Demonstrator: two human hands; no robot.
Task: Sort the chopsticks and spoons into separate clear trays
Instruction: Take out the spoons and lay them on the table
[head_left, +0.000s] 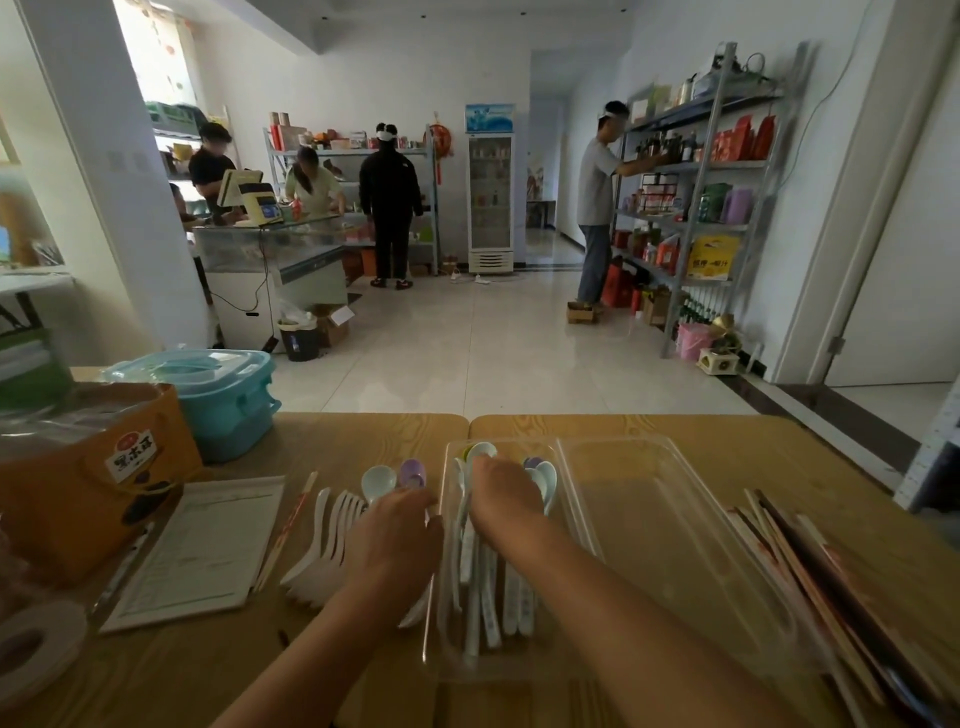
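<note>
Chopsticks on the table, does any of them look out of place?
Yes. One stray set of chopsticks lies left of the loose spoons, beside the paper form, far from the chopstick pile at the table's right edge.

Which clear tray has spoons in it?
The narrower left tray, where the right hand reaches: it holds spoons. The wider clear tray to its right looks empty.
</note>
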